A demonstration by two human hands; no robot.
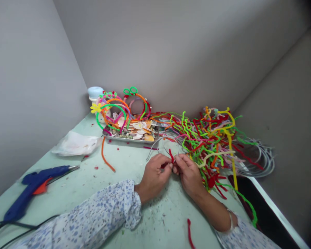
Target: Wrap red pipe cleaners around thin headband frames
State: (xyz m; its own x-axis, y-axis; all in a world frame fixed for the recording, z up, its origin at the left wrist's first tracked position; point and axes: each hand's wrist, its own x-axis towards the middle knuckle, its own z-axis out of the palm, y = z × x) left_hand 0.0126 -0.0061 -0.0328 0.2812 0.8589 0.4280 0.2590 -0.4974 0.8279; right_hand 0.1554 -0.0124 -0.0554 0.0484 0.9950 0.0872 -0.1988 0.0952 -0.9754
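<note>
Over the middle of the table, my left hand (155, 177) pinches a short red pipe cleaner (170, 154) whose tip sticks up between the fingers. Close beside it, fingertips nearly touching, my right hand (189, 174) is also closed on the red pipe cleaner; its lower part is hidden by the fingers. Just behind both hands a thin grey wire hoop (163, 137) curves up; whether the fingers touch it I cannot tell. Another red pipe cleaner (189, 233) lies near the front edge, below my right hand.
A tangled heap of coloured pipe cleaners (209, 138) and coiled grey wire hoops (265, 159) lie right. Behind, a metal tray (126, 140) holds shells, with pipe-cleaner headbands (116, 103) over it. Left are a plastic bag (76, 143) and a blue glue gun (28, 193) with cable.
</note>
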